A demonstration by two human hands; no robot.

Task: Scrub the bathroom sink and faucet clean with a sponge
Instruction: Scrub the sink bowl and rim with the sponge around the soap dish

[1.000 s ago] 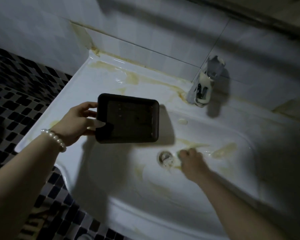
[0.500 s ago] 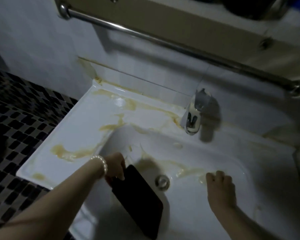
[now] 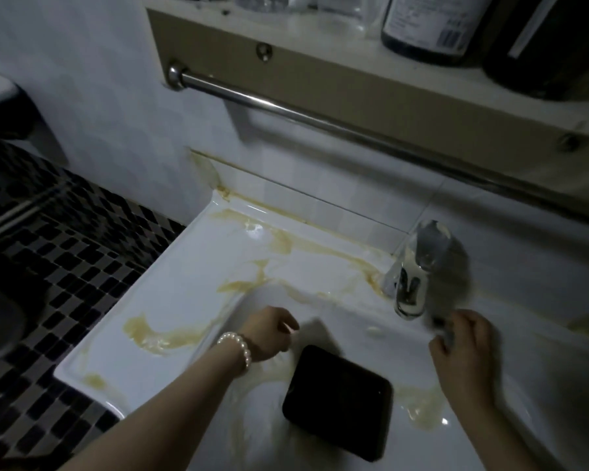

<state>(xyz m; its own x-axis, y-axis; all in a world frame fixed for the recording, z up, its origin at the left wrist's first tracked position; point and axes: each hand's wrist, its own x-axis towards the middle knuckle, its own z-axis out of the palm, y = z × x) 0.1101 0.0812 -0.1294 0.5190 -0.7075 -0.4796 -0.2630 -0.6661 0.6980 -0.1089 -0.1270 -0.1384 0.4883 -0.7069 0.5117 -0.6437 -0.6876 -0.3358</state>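
The white sink [image 3: 184, 294] carries yellow-brown stains on its left ledge, along its back edge and in the basin. A chrome faucet [image 3: 419, 266], smeared with pale residue, stands at the back right. My right hand [image 3: 466, 348] is just under the spout, closed around a small dark sponge [image 3: 439, 326] that is blurred by motion. A dark rectangular soap tray [image 3: 337, 402] lies tilted in the basin and hides the drain. My left hand [image 3: 269, 331], with a pearl bracelet, hovers by the tray's upper left corner with loosely curled fingers, a little apart from it.
A steel towel bar [image 3: 320, 120] runs above the sink under a beige shelf [image 3: 320, 62] holding a dark bottle [image 3: 425, 25] and other containers. Black-and-white mosaic tiles [image 3: 65, 253] lie to the left. White wall tiles back the sink.
My left hand carried the soap tray from the left ledge down into the basin and let it go. My right hand rose from the drain area to under the faucet spout.
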